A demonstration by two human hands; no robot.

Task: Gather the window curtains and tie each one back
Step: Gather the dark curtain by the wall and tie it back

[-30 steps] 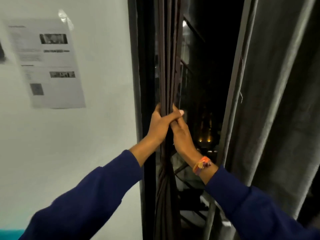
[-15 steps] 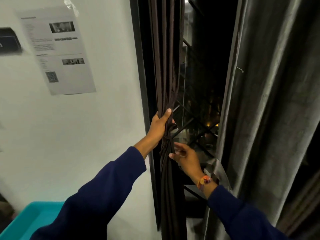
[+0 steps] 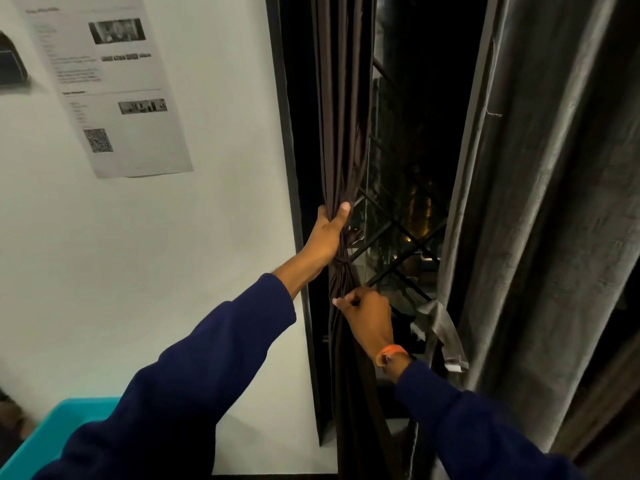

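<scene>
A dark brown curtain point(image 3: 341, 109) hangs gathered into a narrow bundle at the left side of the window. A knot point(image 3: 341, 268) cinches the bundle at mid-height. My left hand point(image 3: 327, 233) grips the bundle just above the knot, thumb across the front. Just below the knot, my right hand point(image 3: 367, 315) pinches the fabric with curled fingers; an orange band sits on that wrist. A grey curtain point(image 3: 540, 202) hangs loose on the right side of the window.
The black window frame point(image 3: 287, 140) borders a white wall with a taped printed sheet point(image 3: 114, 84). Behind the glass runs a dark diagonal grille point(image 3: 398, 237). A teal bin point(image 3: 48, 438) stands at the lower left.
The camera came closer and tilted down. My right hand dropped from beside the left hand to below the knot and closed on the fabric. My left hand kept its grip.
</scene>
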